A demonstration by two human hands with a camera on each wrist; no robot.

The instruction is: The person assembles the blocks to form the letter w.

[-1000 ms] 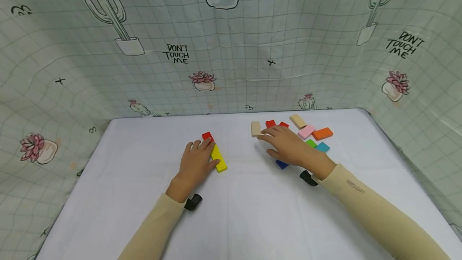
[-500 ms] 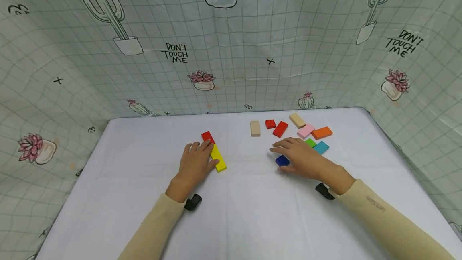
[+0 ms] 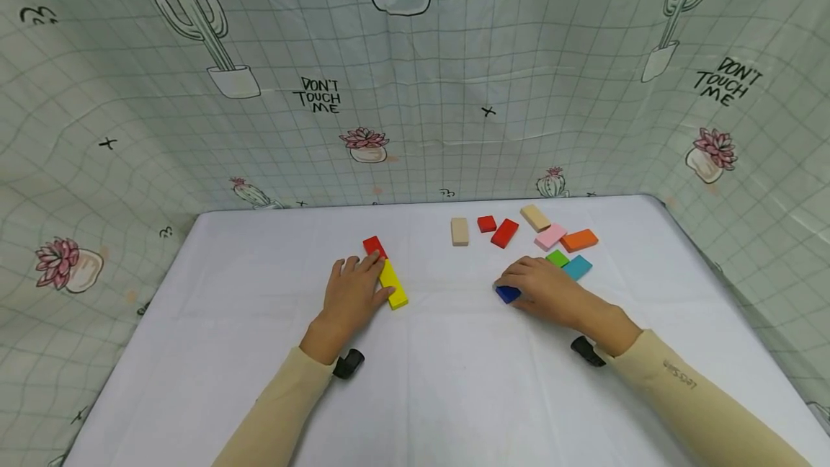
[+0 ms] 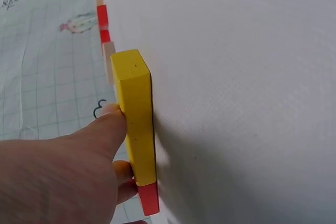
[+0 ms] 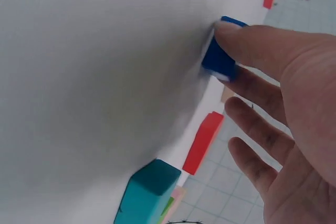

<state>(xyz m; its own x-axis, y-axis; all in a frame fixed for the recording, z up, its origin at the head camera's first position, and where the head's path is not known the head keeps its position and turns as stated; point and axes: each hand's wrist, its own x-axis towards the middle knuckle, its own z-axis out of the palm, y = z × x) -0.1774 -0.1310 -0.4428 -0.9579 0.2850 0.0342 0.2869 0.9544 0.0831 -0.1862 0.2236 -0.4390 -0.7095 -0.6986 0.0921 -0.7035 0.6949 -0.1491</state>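
On the left side of the table, my left hand (image 3: 353, 294) rests against a yellow block (image 3: 393, 285) and a red block (image 3: 375, 246) lying end to end. The left wrist view has the thumb touching the yellow block (image 4: 137, 124), with other fingers on the same side, near where the red block (image 4: 148, 199) begins. Over on the right, my right hand (image 3: 543, 288) pinches a small dark blue block (image 3: 508, 294). In the right wrist view, the thumb and index finger hold the blue block (image 5: 220, 56), while the other fingers stay off it.
Beyond the right hand lie a green block (image 3: 557, 258), a teal block (image 3: 577, 267), an orange block (image 3: 580, 240) and a pink block (image 3: 550, 236). Further back are two beige blocks, one nearer the middle (image 3: 460, 231), and two red blocks, the longer one (image 3: 504, 233) nearer the hand.
My right hand has drawn back from the beige and red blocks, come down over the blue block and gripped it. My left hand has stayed in place.
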